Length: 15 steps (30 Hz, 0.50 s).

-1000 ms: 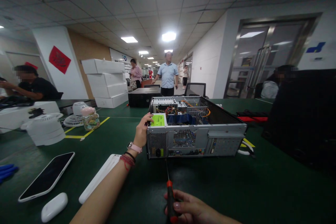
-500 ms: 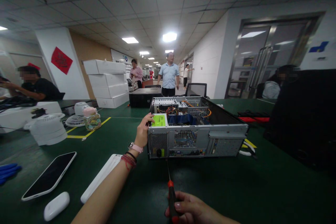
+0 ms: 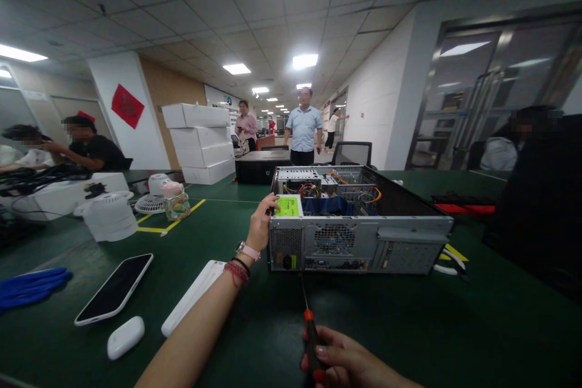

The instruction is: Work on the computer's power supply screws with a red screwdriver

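My right hand [image 3: 339, 356] is closed around the handle of a screwdriver [image 3: 310, 334], its shaft directed at the lower edge of the computer case [image 3: 364, 236]; I cannot tell whether the tip makes contact. My left hand [image 3: 260, 223] rests over the case's near left corner, beside a green label [image 3: 289, 206], its firmness of grip indeterminable. The case lies open-topped on the green table [image 3: 254, 333] before me.

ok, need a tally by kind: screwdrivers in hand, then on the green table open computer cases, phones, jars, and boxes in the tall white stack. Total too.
Screwdriver, in the right hand: 1
Open computer case: 1
Phone: 1
Jar: 1
Stacked white boxes: 4
Total: 8
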### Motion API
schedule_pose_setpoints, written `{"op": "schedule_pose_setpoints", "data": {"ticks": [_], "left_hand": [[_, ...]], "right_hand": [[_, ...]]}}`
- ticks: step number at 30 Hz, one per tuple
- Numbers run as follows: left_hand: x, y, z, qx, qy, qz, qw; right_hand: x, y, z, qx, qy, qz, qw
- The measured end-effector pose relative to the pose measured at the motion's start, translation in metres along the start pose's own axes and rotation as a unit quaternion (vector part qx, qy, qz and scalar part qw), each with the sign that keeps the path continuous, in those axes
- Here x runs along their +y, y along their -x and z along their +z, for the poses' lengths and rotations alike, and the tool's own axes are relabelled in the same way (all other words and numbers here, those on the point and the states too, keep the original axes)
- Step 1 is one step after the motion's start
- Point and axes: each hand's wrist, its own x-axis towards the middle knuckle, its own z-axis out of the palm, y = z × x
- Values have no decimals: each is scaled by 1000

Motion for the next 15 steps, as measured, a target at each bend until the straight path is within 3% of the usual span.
{"op": "schedule_pose_setpoints", "data": {"ticks": [9,15], "left_hand": [[1,1,0,-1,-5,-1,1000],[2,1,-1,-6,-7,-13,1000]], "right_hand": [[-1,1,1,3,17,3,1000],[-3,3,6,44,-2,-6,999]]}}
